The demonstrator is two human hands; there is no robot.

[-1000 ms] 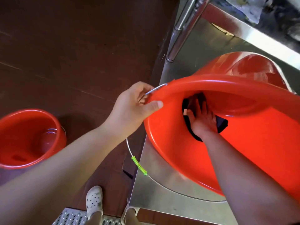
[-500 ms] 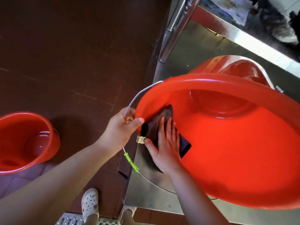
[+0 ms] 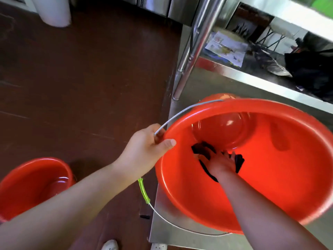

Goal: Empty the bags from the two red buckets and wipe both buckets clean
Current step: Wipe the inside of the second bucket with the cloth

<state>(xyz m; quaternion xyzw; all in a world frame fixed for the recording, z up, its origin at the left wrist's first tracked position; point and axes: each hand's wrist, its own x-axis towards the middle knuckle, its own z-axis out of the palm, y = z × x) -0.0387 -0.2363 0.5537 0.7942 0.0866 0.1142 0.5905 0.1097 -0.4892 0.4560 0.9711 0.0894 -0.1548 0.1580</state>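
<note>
A large red bucket [image 3: 281, 181] lies tilted toward me on a low steel shelf [image 3: 167, 230]. My left hand [image 3: 146, 150] grips its left rim, thumb over the edge, beside the wire handle [image 3: 182, 110] with a green grip. My right hand [image 3: 219, 164] is inside the bucket and presses a dark cloth [image 3: 203, 148] against the inner wall near the bottom. A second red bucket [image 3: 27, 186] stands upright on the floor at the lower left; no bag shows inside it.
A steel table leg [image 3: 194, 46] rises just behind the tilted bucket. On the upper shelf lie papers [image 3: 227, 47] and a black bag [image 3: 310, 73]. A white bin [image 3: 52, 11] stands far left on the brown floor. My shoe [image 3: 110, 245] shows at the bottom.
My right hand slid the cloth from the bucket's near rim down into the inside wall. My left hand shifted along the rim, and the view lifted toward the upper shelf.
</note>
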